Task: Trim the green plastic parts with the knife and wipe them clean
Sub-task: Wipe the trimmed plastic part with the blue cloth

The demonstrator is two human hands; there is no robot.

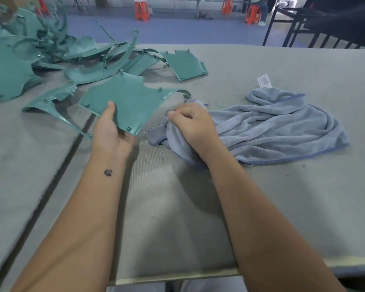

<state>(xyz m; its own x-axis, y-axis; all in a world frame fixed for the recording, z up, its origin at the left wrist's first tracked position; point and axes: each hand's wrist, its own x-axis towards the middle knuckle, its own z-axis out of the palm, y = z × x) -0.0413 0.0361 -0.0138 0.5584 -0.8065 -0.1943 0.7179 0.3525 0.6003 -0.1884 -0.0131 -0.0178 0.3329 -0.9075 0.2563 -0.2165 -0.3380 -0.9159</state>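
A single wide-angle view looks from the person's head forward and down along both forearms, close over the grey table (261, 186), whose near edge runs across the bottom of the picture. The left hand (112, 131) and right hand (195, 125) sit near the centre. Beyond the table's far edge, the blue floor and orange stools (142, 10) show along the top.

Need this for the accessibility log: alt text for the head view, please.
A person's left hand holds a flat green plastic part above a grey table while the right hand grips a crumpled blue-grey cloth. More green parts are piled at far left; no knife is visible.
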